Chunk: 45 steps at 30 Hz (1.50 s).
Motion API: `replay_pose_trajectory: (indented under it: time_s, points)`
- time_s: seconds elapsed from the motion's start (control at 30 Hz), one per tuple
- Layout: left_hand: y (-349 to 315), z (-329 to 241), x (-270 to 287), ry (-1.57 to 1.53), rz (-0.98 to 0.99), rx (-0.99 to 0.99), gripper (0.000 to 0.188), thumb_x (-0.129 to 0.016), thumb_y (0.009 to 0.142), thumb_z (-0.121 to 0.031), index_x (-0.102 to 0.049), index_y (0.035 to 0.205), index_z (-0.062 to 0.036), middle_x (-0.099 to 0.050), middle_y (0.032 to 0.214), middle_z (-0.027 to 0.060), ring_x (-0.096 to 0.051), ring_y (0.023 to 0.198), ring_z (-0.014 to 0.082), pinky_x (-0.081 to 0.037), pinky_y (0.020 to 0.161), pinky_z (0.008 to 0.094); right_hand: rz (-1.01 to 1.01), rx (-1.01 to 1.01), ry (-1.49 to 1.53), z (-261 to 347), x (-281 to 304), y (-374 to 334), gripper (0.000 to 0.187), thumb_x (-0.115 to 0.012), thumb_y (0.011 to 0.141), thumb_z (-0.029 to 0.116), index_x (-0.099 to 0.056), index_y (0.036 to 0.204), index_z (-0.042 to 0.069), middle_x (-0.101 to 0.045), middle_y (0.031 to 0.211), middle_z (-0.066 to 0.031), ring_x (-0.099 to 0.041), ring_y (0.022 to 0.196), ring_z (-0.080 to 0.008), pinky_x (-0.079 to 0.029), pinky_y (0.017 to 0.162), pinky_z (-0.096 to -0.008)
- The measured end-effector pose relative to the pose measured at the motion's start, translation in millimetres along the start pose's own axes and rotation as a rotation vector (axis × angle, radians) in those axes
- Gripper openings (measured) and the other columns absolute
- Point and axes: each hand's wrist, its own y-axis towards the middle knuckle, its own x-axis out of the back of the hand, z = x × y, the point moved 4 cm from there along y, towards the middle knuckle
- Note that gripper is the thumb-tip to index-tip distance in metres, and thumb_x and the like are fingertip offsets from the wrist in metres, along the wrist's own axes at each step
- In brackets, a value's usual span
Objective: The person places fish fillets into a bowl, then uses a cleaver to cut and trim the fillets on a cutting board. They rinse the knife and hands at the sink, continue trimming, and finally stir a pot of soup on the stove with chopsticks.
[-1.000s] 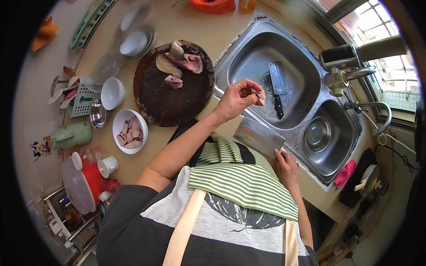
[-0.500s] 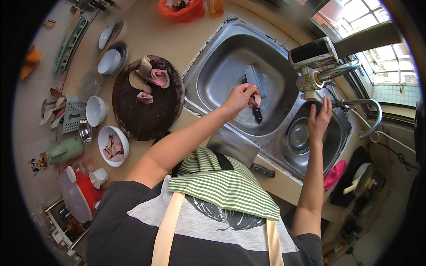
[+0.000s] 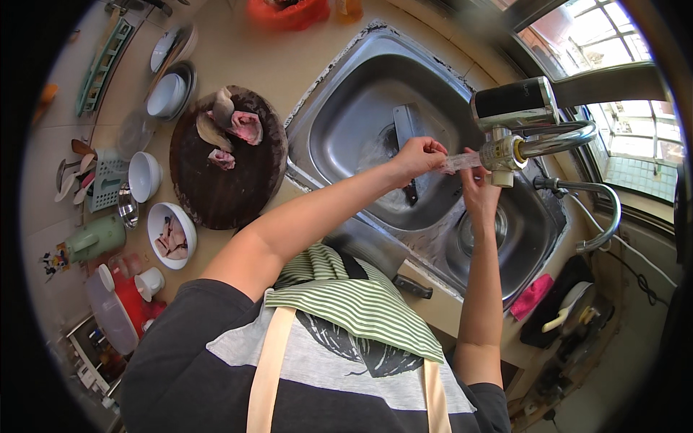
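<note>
My left hand [image 3: 421, 160] is in a pinch over the large sink basin [image 3: 339, 155], at a clear stream of water [image 3: 460, 163] below the tap [image 3: 505, 148]. The small pinkish piece of raw fish seen in it a moment ago is now mostly hidden by the fingers and water. My right hand [image 3: 479, 193] is raised beside the stream, fingers apart and touching the water, with nothing visible in it. A cleaver [image 3: 407, 128] with a black handle lies in the large basin, under my left hand.
Left of the sink, a round dark chopping board [image 3: 224, 195] bears several raw fish pieces [image 3: 245, 128]. A white bowl [image 3: 189, 224] of cut fish stands nearer. A second knife [image 3: 413, 286] lies along the counter's front edge. The smaller basin [image 3: 523, 252] is at right, a pink cloth [image 3: 531, 297] beside it.
Water now runs from the tap. My right hand has moved left, from beside the tap to the stream. My left hand has shifted slightly right with the piece of fish.
</note>
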Motion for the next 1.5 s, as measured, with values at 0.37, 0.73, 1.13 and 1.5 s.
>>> replay_pose_trajectory:
  time_s: [0.37,0.73,1.13,1.5]
  points:
    - [-7,19,34,0.134,-0.084,-0.04,0.019,-0.058,0.09,-0.014,-0.067,0.098,0.0002,-0.067,0.088,0.0042,-0.06,0.079,0.0087,-0.048,0.07,0.0233,0.152,-0.133,0.139,-7,-64,-16,0.016,-0.067,0.088,0.006,-0.065,0.101,-0.003,-0.069,0.087,-0.0048,-0.063,0.077,-0.0093,-0.05,0.068,-0.0215]
    - [-20,18,42,0.013,-0.107,-0.085,0.027,-0.06,0.09,-0.012,-0.058,0.114,0.0003,-0.063,0.104,0.0061,-0.059,0.093,0.0108,-0.048,0.081,0.0252,0.064,-0.156,0.267,-4,-82,-19,0.011,-0.061,0.092,0.007,-0.063,0.096,-0.003,-0.065,0.079,-0.0036,-0.061,0.071,-0.0084,-0.051,0.065,-0.0227]
    - [1,57,20,-0.573,0.103,0.19,0.006,-0.052,0.094,-0.005,-0.056,0.089,-0.0031,-0.056,0.072,0.0046,-0.058,0.064,0.0165,-0.052,0.063,0.0321,-0.037,-0.284,0.386,-26,-74,-27,0.023,-0.053,0.099,0.02,-0.056,0.081,0.006,-0.055,0.069,0.0023,-0.045,0.061,-0.0064,-0.035,0.056,-0.0238]
    - [21,41,22,0.654,-0.409,-0.2,0.022,-0.054,0.088,-0.016,-0.054,0.101,0.0021,-0.065,0.094,0.023,-0.064,0.088,0.0381,-0.05,0.076,0.0468,0.282,-0.517,0.502,-36,-55,-17,0.022,-0.057,0.096,0.018,-0.067,0.107,0.001,-0.068,0.1,-0.0063,-0.061,0.089,-0.0136,-0.047,0.084,-0.0295]
